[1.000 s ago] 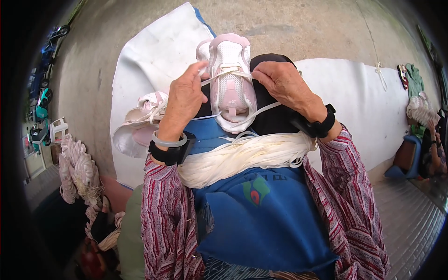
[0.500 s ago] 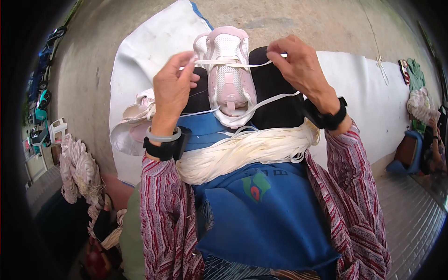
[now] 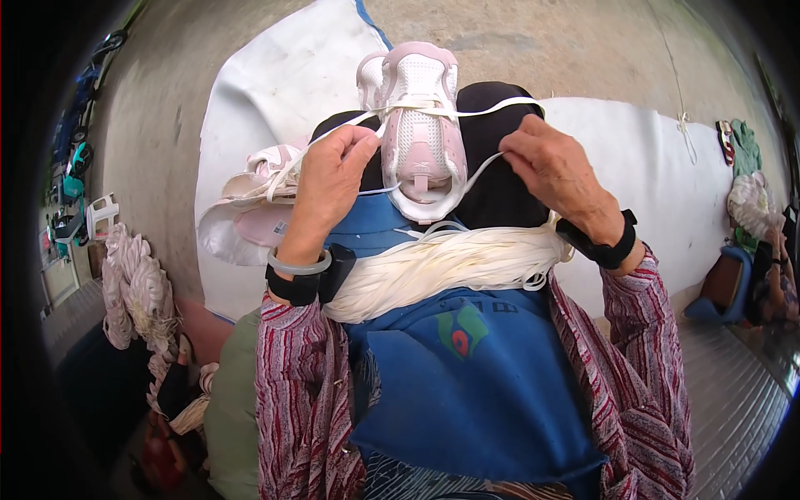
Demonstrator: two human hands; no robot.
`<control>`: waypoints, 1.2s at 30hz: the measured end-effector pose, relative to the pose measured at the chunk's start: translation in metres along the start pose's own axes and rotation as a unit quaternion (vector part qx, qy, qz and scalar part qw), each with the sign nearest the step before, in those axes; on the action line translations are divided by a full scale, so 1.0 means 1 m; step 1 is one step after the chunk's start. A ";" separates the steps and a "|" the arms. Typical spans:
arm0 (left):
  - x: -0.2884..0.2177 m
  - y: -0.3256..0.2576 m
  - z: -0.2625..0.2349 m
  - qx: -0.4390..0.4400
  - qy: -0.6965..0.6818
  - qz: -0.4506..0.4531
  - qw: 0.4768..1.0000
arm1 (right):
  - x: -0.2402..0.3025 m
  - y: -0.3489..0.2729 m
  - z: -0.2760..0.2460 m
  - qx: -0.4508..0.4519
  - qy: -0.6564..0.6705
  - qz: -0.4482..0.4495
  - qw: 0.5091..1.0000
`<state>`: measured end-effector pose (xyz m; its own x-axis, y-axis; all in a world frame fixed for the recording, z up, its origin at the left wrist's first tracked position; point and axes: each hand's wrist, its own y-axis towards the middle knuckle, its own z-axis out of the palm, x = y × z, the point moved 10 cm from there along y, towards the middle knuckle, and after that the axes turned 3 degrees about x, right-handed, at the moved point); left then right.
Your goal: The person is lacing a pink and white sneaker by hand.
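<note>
Lying between both grips [image 3: 335, 173] [image 3: 557, 165], pink-white shoe [image 3: 421, 148]

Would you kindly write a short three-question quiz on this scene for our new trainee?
1. True or false: the cream lace bundle lies nearer the person's body than the central pink-and-white shoe.
2. Which wrist wears the pale grey band?
A) Right
B) Left
C) Both
3. Fill the gap: the fingertips of the right hand pinch a ____.

Key: 1. True; 2. B; 3. lace.
</note>
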<state>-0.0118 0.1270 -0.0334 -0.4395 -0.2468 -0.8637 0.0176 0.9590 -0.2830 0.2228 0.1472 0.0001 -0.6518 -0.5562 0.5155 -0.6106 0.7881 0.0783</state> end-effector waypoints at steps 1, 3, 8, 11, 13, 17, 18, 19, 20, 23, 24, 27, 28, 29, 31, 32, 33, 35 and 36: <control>0.000 0.002 -0.002 -0.007 0.035 -0.003 0.999 | -0.001 -0.001 -0.003 0.001 0.000 -0.001 1.000; 0.002 0.008 -0.005 -0.014 0.069 -0.004 0.998 | -0.011 -0.005 -0.007 0.013 -0.044 0.046 0.998; 0.029 0.007 -0.005 0.028 -0.118 -0.156 0.980 | 0.004 -0.006 -0.006 -0.001 -0.026 0.062 0.998; 0.012 0.014 -0.007 -0.017 -0.102 -0.041 0.994 | 0.023 -0.003 0.008 0.048 0.040 -0.009 0.998; 0.015 0.016 -0.006 -0.021 -0.084 -0.035 0.996 | 0.024 -0.008 0.030 0.118 -0.012 -0.042 0.992; 0.014 0.019 -0.007 -0.040 -0.054 -0.024 0.997 | 0.022 -0.005 0.031 0.112 0.016 -0.037 0.993; 0.014 0.021 -0.007 -0.041 -0.055 -0.024 0.997 | 0.022 -0.004 0.033 0.112 0.015 -0.037 0.993; 0.014 0.023 -0.009 -0.047 -0.018 -0.020 0.999 | 0.020 -0.002 0.029 0.070 0.044 -0.030 0.996; 0.009 0.024 -0.009 -0.052 0.018 -0.014 0.998 | 0.018 -0.001 0.021 0.026 0.069 -0.021 0.997; -0.002 0.030 -0.009 -0.037 0.102 -0.025 0.994 | 0.017 0.010 0.018 0.028 0.065 -0.035 0.997; -0.001 0.032 -0.009 -0.036 0.102 -0.025 0.994 | 0.014 0.014 0.019 0.028 0.065 -0.034 0.997; -0.008 0.035 -0.008 -0.036 0.117 -0.001 0.993 | 0.013 0.029 0.013 -0.020 0.065 -0.039 0.997; -0.002 0.035 -0.004 -0.025 0.044 -0.040 0.998 | 0.011 0.035 0.011 -0.026 0.065 -0.023 0.997; 0.004 0.034 0.001 -0.013 -0.028 -0.079 0.996 | 0.008 0.040 0.010 -0.032 0.065 -0.006 0.997; 0.006 0.036 0.002 -0.011 -0.032 -0.077 0.996 | 0.001 0.048 0.013 -0.044 0.068 0.011 0.997; 0.008 0.036 0.002 -0.015 -0.037 -0.078 0.996 | -0.002 0.050 0.014 -0.057 0.082 0.015 0.995; 0.011 0.036 0.002 -0.014 -0.037 -0.079 0.996 | -0.004 0.051 0.013 -0.070 0.095 0.019 0.993; 0.013 0.036 0.002 -0.017 -0.073 -0.076 0.994 | -0.005 0.051 0.013 -0.072 0.113 0.025 0.991; 0.013 0.036 0.002 -0.018 -0.073 -0.076 0.994 | -0.005 0.051 0.013 -0.074 0.131 0.030 0.988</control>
<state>-0.0156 0.1578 -0.0557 -0.2997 -0.4052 -0.8637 -0.0729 0.9124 -0.4027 0.1896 0.1868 -0.0095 -0.5346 -0.4355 0.7243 -0.4889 0.8584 0.1553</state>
